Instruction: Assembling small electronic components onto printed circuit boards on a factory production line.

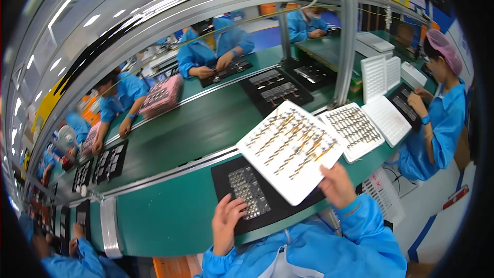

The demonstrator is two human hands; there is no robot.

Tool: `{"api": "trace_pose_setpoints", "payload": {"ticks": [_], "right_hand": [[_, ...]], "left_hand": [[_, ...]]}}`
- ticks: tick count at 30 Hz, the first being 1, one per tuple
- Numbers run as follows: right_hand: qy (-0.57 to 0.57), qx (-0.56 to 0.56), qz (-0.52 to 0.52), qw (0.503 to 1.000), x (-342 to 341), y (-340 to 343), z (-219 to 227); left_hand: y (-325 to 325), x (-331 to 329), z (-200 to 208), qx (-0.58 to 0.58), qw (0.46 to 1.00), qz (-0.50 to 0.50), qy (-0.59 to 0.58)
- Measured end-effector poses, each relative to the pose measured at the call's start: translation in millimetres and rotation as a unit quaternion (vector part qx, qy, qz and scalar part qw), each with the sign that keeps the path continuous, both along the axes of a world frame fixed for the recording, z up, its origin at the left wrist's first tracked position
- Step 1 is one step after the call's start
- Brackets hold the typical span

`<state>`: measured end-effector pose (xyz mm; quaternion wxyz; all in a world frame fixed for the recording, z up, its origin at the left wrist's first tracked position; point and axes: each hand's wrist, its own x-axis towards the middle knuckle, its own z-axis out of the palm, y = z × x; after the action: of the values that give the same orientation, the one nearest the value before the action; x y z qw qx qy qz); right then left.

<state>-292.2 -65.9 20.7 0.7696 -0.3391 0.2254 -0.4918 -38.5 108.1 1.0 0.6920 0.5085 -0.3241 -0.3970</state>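
My right hand [337, 186] grips the near right corner of a white plastic tray [296, 195]. The tray is tilted and raised over the workbench, with rows of small dark parts with gold-brown strips lying in it. Below and left of it, a grey perforated metal plate [250, 195] lies on a black mat [222, 172], partly under the tray's edge. My left hand [226, 222] is at the plate's left side, fingers apart and holding nothing; whether the fingertips touch the plate I cannot tell.
A second filled white tray [354, 157] sits on the bench to the right, beside white trays [389, 123] near a co-worker [435, 123]. A green conveyor belt [200, 128] runs behind a metal rail, carrying black mats [275, 90] and a pink stack [161, 96]. A metal post [347, 46] rises beyond.
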Motion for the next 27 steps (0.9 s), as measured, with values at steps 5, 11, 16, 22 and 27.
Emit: {"api": "trace_pose_setpoints", "payload": {"ticks": [5,11,16,22,27], "right_hand": [[0.015,0.042,0.142,0.989,80,56,-20],[0.095,-0.045,0.369,0.923,93,74,-25],[0.176,-0.082,0.381,0.904,77,69,-40],[0.223,-0.122,0.28,0.926,59,74,-38],[0.259,-0.183,0.223,0.922,47,76,-44]], "left_hand": [[1,0,-11,-0.037,0.983,0.048,0.171],[50,65,-12,-0.048,0.972,0.158,0.169],[104,149,-25,0.035,0.982,0.154,0.102],[126,203,-53,0.115,0.976,0.183,0.011],[129,206,-56,0.194,0.82,0.355,-0.404]]}}
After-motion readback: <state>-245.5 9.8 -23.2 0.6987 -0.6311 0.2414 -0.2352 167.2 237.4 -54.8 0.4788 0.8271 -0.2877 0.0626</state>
